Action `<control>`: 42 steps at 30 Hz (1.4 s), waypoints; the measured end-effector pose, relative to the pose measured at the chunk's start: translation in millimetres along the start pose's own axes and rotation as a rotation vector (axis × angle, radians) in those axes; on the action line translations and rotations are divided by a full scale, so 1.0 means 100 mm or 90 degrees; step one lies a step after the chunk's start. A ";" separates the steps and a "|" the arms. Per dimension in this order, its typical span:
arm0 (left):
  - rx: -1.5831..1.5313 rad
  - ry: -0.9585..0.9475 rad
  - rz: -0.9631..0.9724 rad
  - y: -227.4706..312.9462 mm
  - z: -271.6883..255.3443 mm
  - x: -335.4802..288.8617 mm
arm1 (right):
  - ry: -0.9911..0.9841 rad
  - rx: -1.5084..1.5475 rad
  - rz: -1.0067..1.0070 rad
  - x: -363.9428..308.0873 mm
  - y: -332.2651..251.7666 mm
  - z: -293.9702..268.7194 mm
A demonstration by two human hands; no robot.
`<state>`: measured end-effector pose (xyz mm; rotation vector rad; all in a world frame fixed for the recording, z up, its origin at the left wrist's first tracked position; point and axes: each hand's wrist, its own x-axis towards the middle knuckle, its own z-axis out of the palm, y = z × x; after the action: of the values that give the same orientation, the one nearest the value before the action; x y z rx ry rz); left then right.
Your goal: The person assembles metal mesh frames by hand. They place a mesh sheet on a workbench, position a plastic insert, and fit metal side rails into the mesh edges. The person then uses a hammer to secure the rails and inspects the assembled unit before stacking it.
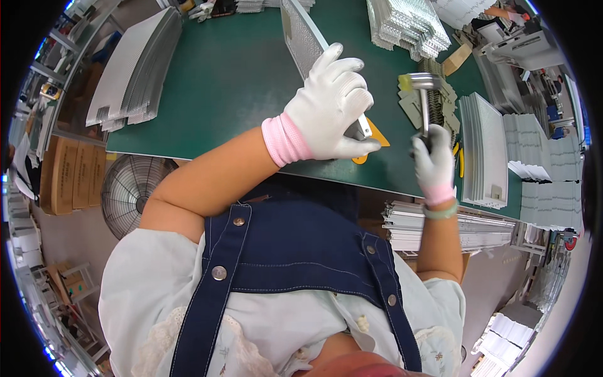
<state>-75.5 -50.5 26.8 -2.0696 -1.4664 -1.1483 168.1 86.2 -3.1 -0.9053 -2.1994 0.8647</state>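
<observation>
My left hand (333, 103), in a white glove with a pink cuff, is closed on a framed metal panel (303, 41). The panel stands tilted on edge over the green table, and the glove hides its middle. By its near end, a flat yellow-orange piece (377, 134) shows partly behind the hand. To the right, my gloved right hand (434, 162) grips the dark handle of a hammer (425, 103). The hammer's shiny metal head has a yellowish end and is raised above several flat grey-beige pieces (411, 110), apart from the panel.
On the green table (226, 81), panel stacks stand at the left (135, 75), far right (408, 25) and near right (482, 151). A yellow-handled tool (461, 162) lies beside my right hand. A fan (135, 191) and cardboard boxes (72, 176) are at the left.
</observation>
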 end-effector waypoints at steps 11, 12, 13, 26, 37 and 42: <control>0.007 -0.010 -0.001 0.01 0.03 0.03 | -0.200 -0.527 -0.507 0.13 -1.20 -0.90; 0.005 -0.010 0.001 0.00 0.03 0.03 | -0.203 -0.533 -0.501 0.13 -1.22 -0.89; 0.003 -0.010 0.002 -0.01 0.03 0.03 | -0.205 -0.539 -0.495 0.13 -1.23 -0.89; -0.019 0.009 -0.019 0.02 0.03 -0.05 | -0.153 -0.361 -0.437 0.09 -1.01 -0.66; -0.011 -0.053 -0.028 0.02 -0.07 0.00 | 0.125 -0.149 -0.126 0.80 0.55 0.13; -0.004 -0.026 -0.033 0.06 -0.01 -0.03 | 0.480 0.034 -0.308 1.92 -0.42 -1.34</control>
<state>-71.2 -55.7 26.1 -2.0829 -1.5455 -1.1372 136.8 254.0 162.1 -0.5088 -1.6050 0.2722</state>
